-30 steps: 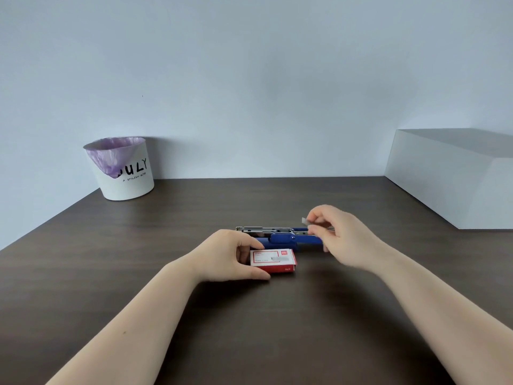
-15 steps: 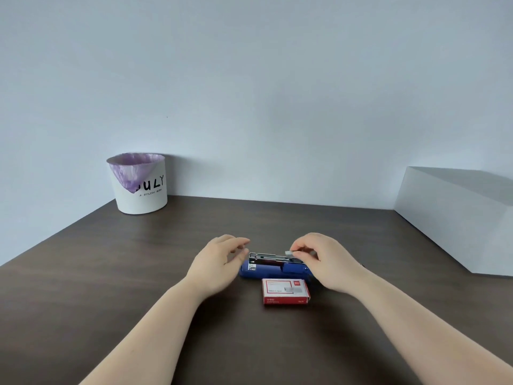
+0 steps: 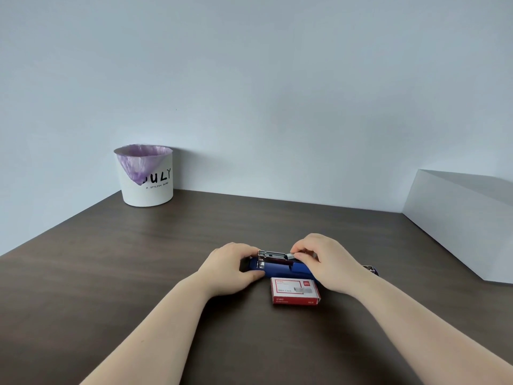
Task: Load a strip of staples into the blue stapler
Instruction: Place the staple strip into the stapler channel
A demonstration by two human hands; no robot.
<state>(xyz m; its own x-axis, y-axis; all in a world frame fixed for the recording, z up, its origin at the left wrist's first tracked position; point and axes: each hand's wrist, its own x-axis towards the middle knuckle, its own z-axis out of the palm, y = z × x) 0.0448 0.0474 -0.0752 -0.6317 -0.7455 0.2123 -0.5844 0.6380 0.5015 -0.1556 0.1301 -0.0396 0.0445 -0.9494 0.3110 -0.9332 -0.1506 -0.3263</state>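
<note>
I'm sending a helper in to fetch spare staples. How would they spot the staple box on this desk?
On the dark wooden desk, look near the front middle, between the person's forearms. The staple box lies flat just in front of the blue stapler. It is the only red thing there, small, with a white label on top.

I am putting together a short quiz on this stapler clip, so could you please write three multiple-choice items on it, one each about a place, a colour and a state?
1. Where does the staple box lie?
A. on the table, nearer the camera than the blue stapler
B. inside the bin
C. on the white block

2. What colour lines the white bin?
A. green
B. purple
C. black

3. How is the stapler?
A. shut
B. open, metal channel showing
C. lifted clear of the table

Answers: 1 A, the box lies just in front of the stapler. 2 B, a purple bag shows at the rim. 3 B, the left hand steadies it while the right hand holds the staple strip at the channel.
</note>
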